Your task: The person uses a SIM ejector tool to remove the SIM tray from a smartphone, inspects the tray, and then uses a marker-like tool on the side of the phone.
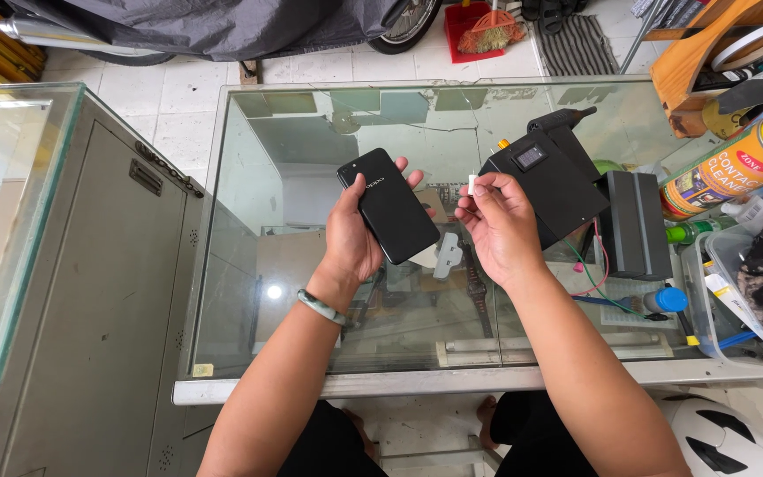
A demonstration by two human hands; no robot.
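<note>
Black phone (389,205) in left hand (352,237)

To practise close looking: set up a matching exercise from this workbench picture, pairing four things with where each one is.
Things:
1. black phone
2. small white piece
3. green bracelet
4. yellow spray can

Places:
A. on the left wrist
B. lying at the right edge of the glass counter
C. held in the left hand
D. pinched in the right hand fingertips

Pairs: 1-C, 2-D, 3-A, 4-B
</note>
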